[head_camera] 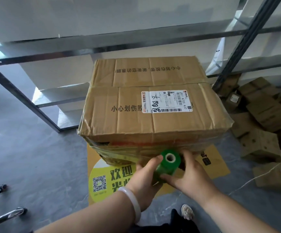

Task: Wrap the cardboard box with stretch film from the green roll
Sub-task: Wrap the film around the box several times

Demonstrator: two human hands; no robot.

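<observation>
A large brown cardboard box [146, 105] with printed characters and a white shipping label stands in the middle of the view. Clear stretch film bands its near side and corners. The green roll [168, 165] of film is upright against the lower near face of the box. My left hand [144, 179] grips the roll from the left, with a pale bangle on the wrist. My right hand [190, 174] grips the same roll from the right. A strip of film runs from the roll leftward along the box.
The box rests on a yellow printed sheet [102, 179] on the grey floor. A metal shelf frame [27, 98] with white cartons stands behind. Small brown cartons [267, 115] are piled at the right. Chair legs [0, 207] show at the lower left.
</observation>
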